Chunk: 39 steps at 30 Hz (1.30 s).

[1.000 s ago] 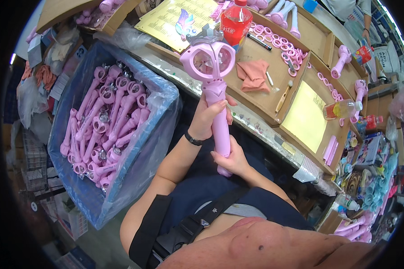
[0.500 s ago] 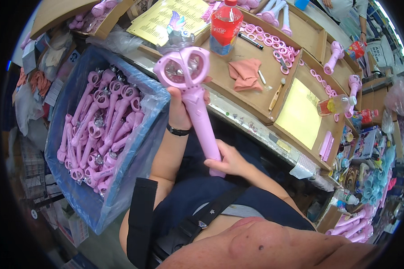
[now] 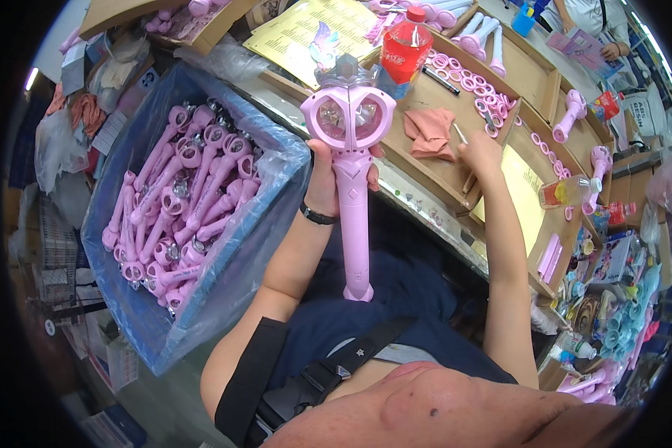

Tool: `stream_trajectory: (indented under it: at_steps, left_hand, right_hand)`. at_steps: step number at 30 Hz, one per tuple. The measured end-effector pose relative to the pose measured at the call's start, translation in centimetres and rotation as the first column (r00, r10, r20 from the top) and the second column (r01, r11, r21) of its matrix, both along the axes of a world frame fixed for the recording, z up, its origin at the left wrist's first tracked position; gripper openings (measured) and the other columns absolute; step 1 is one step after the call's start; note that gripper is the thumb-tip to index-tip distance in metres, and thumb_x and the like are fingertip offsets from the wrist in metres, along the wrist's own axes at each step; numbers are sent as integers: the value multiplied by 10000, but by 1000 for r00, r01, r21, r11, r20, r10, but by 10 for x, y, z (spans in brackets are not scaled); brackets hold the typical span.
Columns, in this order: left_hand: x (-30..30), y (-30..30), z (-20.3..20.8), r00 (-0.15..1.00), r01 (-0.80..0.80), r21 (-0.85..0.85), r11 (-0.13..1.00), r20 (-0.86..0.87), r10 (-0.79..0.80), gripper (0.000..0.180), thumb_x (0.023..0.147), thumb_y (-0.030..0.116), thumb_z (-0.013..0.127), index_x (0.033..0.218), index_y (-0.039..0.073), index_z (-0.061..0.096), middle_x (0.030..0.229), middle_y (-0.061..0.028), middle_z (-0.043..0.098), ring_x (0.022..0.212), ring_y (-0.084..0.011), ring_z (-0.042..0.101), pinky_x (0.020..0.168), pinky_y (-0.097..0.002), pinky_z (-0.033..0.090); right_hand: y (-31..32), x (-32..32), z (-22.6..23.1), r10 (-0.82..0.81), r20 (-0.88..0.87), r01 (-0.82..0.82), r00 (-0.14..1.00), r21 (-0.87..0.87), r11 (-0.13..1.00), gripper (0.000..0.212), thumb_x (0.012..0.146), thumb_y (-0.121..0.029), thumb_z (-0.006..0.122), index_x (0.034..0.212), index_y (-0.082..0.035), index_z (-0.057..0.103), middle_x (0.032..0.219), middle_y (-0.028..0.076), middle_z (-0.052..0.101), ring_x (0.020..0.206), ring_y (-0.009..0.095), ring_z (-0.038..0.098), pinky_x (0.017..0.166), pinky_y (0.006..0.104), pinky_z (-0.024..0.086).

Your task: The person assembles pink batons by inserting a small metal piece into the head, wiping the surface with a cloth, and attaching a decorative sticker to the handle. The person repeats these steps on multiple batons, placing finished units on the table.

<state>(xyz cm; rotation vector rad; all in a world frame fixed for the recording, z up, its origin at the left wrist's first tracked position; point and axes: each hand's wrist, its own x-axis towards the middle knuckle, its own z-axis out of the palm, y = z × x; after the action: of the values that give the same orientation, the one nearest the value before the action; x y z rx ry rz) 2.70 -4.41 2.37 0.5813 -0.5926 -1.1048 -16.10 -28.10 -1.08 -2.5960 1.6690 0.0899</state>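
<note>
One pink wand (image 3: 355, 231): probably light, stiff, slick; we'd hold its neck (image 3: 352, 161), not crown (image 3: 346, 70)
Left hand (image 3: 322, 179): fingers clamped there
Right hand (image 3: 482, 155): at white stick (image 3: 460, 132), can't tell if pinching

Bin (image 3: 265, 201) left of wand (image 3: 353, 216); cloth (image 3: 430, 134) right, in tray (image 3: 431, 98)

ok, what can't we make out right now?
All head view:
Right hand: its own back hides whether it holds the white stick.
Left hand: wand hides part of it.
Bin: top wands hide whatever lies beneath.
Carton: cut off by top edge.
</note>
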Motion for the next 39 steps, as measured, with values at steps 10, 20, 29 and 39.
stream_trajectory:
  at_steps: [10,20,29,39]
  left_hand:
    - [-8,-4,2,996,82,43,996,25,-83,865,726,765,474,1200,42,482,951,-100,613,664,-155,622,533,-253,517]
    - [-14,3,11,999,29,98,995,25,-32,802,740,712,548,1163,33,513,959,-89,628,677,-155,632,556,-260,528]
    - [-12,9,30,942,-119,116,986,328,75,766,770,629,595,1166,-7,439,861,-100,602,651,-156,618,555,-264,532]
    - [-7,16,27,899,-86,210,974,438,-15,642,818,241,722,1257,9,315,1021,-72,522,784,-95,564,646,-236,503]
  right_hand:
    - [164,-5,123,415,825,-393,383,-261,882,213,728,21,655,929,-24,602,752,86,576,566,196,571,525,300,472]
    - [176,21,129,701,628,-414,338,-570,710,234,691,22,680,895,-46,587,701,75,555,575,235,575,492,325,471]
    - [177,15,113,619,685,-399,385,-481,781,226,750,23,635,961,-24,569,736,105,540,622,268,561,538,345,473]
    - [181,3,68,65,932,-446,356,108,888,146,895,-53,520,1014,11,575,807,152,567,688,285,571,624,335,457]
